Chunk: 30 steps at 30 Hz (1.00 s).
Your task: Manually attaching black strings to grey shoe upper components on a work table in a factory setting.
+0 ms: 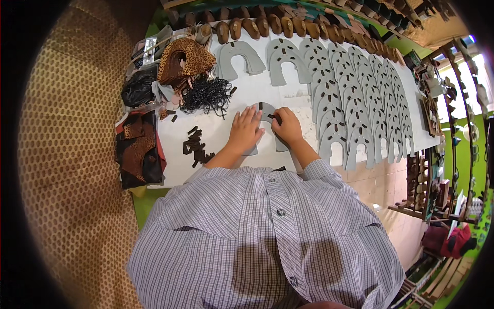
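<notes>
A grey U-shaped piece (267, 108) lies on the white table in front of me, its curved end pointing away from me. My left hand (245, 130) rests flat on its left side with fingers stretched out. One short dark strip (261, 105) sits at the top of the curve. On the right side of the curve, my right hand (288, 125) has its fingers closed on another small dark strip (271, 116), pressed against the grey piece. A loose heap of such dark strips (194, 148) lies to the left of my left forearm.
Overlapping rows of grey U-shaped pieces (354, 98) with dark strips cover the table's right side. More grey pieces (241, 51) lie farther back. Brown shoe lasts (262, 26) line the far edge. At left are black cords (208, 96) and leopard-print material (198, 55).
</notes>
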Available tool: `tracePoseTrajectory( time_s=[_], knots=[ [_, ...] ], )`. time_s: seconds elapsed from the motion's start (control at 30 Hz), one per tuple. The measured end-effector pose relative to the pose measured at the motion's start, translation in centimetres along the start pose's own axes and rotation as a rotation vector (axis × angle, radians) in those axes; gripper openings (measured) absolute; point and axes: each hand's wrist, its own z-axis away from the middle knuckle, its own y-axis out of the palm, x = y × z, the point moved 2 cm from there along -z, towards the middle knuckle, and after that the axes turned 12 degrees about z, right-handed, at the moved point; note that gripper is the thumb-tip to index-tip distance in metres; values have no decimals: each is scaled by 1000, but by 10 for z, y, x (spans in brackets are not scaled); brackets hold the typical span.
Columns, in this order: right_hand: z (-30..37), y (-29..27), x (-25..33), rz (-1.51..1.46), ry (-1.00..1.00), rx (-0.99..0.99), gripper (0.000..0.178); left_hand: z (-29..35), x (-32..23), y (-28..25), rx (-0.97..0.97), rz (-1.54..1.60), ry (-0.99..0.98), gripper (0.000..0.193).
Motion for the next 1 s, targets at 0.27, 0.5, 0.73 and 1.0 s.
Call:
tracePoseTrajectory(
  time_s=[0.27,0.5,0.73,1.0],
  knots=[
    [2,2,-1,-15,-13,-18,15,16,-1,10,109,-52,-150,69],
    [0,3,-1,-11,-17,6,16,41,-3,-1,76,-4,-119,67],
    [1,4,-4,-33,31,28,15,65,-1,-29,53,48,-146,57],
    [0,8,-10,-7,20,4,12,93,37,-95,-416,-68,-359,21]
  ],
)
